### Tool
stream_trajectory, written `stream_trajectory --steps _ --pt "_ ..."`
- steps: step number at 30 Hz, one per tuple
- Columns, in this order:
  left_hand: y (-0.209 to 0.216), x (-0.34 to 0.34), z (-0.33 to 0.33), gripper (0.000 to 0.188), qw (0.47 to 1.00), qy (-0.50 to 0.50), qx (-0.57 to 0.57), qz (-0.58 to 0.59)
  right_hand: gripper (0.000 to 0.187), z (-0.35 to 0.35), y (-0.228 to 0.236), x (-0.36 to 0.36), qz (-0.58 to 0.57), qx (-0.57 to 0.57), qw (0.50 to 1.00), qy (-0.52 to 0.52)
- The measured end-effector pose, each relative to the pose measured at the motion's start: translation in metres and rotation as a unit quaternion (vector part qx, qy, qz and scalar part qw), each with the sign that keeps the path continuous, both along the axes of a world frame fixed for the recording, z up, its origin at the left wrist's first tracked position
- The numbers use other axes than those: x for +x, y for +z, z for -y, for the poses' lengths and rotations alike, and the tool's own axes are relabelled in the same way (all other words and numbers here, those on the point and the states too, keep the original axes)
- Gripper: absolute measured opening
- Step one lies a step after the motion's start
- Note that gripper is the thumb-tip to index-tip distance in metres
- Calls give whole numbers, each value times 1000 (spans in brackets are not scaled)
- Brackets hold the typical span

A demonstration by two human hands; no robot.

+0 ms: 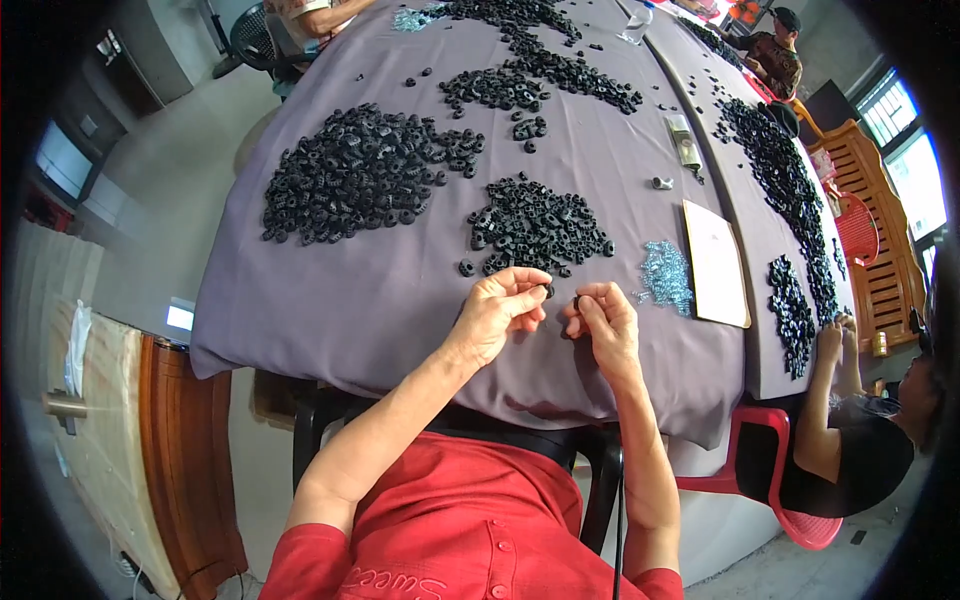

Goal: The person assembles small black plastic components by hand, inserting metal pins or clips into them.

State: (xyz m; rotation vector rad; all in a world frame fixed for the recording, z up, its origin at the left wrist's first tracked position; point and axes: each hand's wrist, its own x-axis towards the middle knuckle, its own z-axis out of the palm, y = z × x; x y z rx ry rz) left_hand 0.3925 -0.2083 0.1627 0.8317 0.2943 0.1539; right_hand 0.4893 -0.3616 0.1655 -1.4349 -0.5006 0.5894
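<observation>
My left hand (497, 315) is closed in a pinch, with a small black plastic part (548, 290) between thumb and forefinger. Beside it, my right hand (608, 325) pinches another small black piece (577, 302), mostly covered by the fingers. Both hands are above the near part of the grey-covered table (420, 300), a short gap apart. Just beyond them lies a heap of small black ring-like parts (540, 222). To its left spreads a bigger heap of rounded black parts (350, 175). Right of my right hand sits a small pile of clear bluish pieces (667, 275).
A cream board (715, 262) lies by the bluish pile. Farther off are a small packet (684, 143), a short grey cylinder (661, 183) and a plastic bottle (637, 22). At right, a co-worker's hands (838, 335) are near more black parts (792, 318). Other people sit at the far end.
</observation>
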Motion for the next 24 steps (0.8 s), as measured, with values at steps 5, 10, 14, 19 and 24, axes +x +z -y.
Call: stream_trajectory --steps 5,10,14,19,24 --pt "-3 15 14 15 999 -2 36 -8 14 4 1 3 -79 35 996 -2" --pt "-4 12 19 18 995 0 92 -24 12 6 1 -2 -28 41 999 0" --pt "-3 13 23 16 993 36 112 -17 9 8 2 -8 -27 53 998 -12" --pt "-7 12 20 13 994 14 106 -9 7 8 -3 -9 19 36 999 -7" --pt "-8 13 20 14 996 8 93 -10 6 8 -5 -9 46 21 999 -1"
